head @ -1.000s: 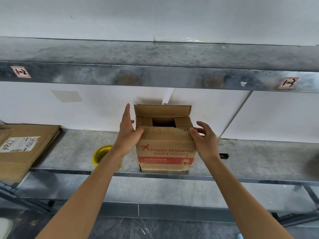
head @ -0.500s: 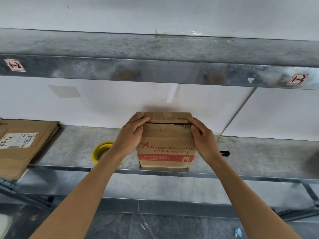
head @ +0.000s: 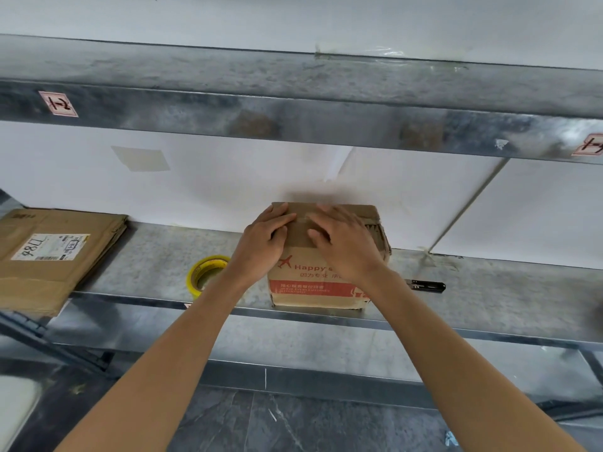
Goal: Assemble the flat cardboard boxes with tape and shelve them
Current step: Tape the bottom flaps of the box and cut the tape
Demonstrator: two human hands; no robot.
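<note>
A small brown cardboard box (head: 313, 288) with red "Happy shopping" print stands on the grey metal shelf (head: 156, 265), its top flaps folded down. My left hand (head: 264, 243) lies on the box's top left part, fingers over the flaps. My right hand (head: 346, 243) presses flat on the top right part, fingers spread toward the middle seam. A yellow roll of tape (head: 205, 274) lies on the shelf just left of the box, partly behind my left forearm.
A stack of flat cardboard boxes (head: 49, 256) with a white label lies at the shelf's left end. A black utility knife (head: 425, 285) lies right of the box. An upper shelf beam (head: 293, 122) runs overhead. The white wall is close behind.
The box's top flaps went from standing open to folded shut. Both hands moved from the box's sides onto its top and toward the middle.
</note>
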